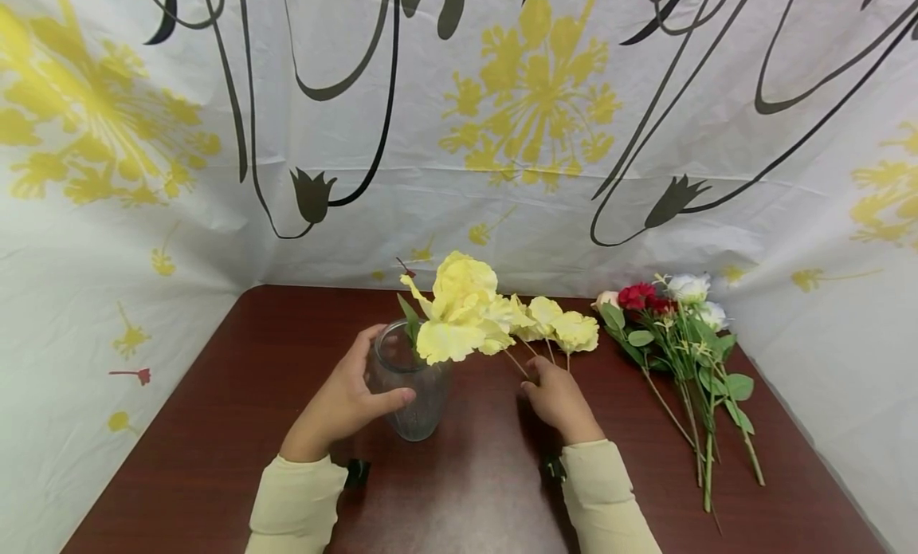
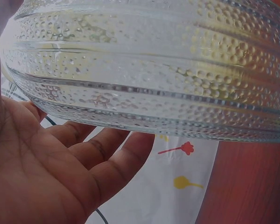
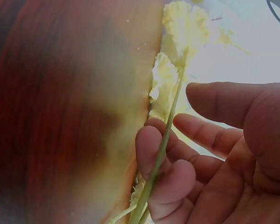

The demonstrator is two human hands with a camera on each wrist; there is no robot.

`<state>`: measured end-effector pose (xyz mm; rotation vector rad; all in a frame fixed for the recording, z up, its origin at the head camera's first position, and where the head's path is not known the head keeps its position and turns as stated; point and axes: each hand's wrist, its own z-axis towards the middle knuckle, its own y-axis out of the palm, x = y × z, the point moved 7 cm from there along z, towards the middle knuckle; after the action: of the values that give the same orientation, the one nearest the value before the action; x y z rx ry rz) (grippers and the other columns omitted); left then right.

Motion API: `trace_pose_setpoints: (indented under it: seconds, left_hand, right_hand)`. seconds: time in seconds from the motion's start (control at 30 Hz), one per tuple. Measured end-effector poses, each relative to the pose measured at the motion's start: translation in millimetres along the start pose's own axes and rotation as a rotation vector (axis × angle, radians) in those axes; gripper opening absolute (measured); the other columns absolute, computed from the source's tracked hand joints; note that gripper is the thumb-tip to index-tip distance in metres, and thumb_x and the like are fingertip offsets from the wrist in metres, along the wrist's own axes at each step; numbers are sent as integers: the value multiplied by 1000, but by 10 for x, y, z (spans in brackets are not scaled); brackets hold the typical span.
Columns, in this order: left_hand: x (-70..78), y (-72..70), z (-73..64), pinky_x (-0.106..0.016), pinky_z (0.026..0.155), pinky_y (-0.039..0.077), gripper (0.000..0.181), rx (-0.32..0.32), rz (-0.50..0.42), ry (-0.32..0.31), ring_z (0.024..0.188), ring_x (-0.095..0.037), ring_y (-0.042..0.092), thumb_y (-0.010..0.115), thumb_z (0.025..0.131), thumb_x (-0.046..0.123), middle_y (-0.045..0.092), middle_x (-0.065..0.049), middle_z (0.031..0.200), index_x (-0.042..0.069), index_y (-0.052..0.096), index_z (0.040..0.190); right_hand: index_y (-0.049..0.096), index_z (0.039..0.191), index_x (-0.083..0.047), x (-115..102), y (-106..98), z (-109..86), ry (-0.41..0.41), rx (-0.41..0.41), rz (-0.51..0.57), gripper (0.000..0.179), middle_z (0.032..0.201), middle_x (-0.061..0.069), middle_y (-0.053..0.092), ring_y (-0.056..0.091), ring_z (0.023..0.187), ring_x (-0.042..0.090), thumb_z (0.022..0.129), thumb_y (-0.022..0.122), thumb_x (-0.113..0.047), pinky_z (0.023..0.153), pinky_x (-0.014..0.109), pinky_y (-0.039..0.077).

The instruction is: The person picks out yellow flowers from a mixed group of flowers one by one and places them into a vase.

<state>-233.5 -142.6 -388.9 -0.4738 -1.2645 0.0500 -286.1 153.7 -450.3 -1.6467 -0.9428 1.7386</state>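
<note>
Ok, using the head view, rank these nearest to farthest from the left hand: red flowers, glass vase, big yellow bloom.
From the left hand:
1. Glass vase, in its grip.
2. Big yellow bloom, right, by the vase's rim.
3. Red flowers, far right.

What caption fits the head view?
Left hand grips a glass vase, right hand holds a yellow flower stem, red flowers and white flowers at right.

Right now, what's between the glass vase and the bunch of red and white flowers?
The head view shows the right hand and several yellow flowers between the vase and that bunch.
</note>
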Motion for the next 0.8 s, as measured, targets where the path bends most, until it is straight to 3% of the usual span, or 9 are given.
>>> trace_pose_setpoints:
  seconds: [0.5,0.8]
  left_hand:
    - [16,-1,-1,-38,89,51,88,4,8,-6,117,-23,57,83,81,27,48,-7,137,17,28,149]
    - [18,0,6,-37,90,51,88,0,3,-2,117,-22,58,83,82,26,48,-8,138,17,27,150]
  right_hand:
    - [67,113,-1,-68,-49,9,-18,-10,43,18,101,10,68,61,90,26,96,58,-3,80,46,48]
    - [63,118,-5,-197,-220,-40,-11,14,138,20,117,18,65,60,96,28,100,53,-6,79,44,47]
